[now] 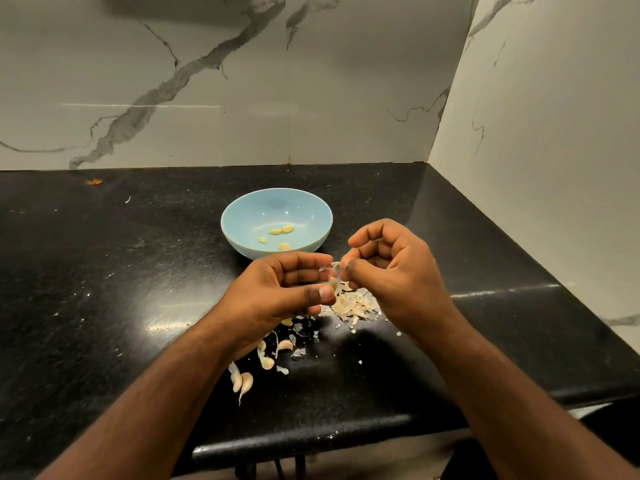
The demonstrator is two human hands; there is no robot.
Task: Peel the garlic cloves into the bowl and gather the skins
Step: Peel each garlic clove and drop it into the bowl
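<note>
A light blue bowl (239, 216) stands on the black counter and holds several peeled yellowish garlic cloves (281, 230). Just in front of it my left hand (277, 289) pinches a garlic clove (333, 281) between thumb and fingers. My right hand (391, 268) pinches a strip of papery skin (331, 266) coming off that clove. A pile of skins (353, 306) lies on the counter right under both hands. Several unpeeled cloves (266, 358) lie nearer to me, beneath my left wrist and forearm.
The black stone counter (104, 289) ends in a front edge near me and in a marble wall behind and to the right. Small skin flecks are scattered on it. An orange scrap (95, 182) lies at the back left.
</note>
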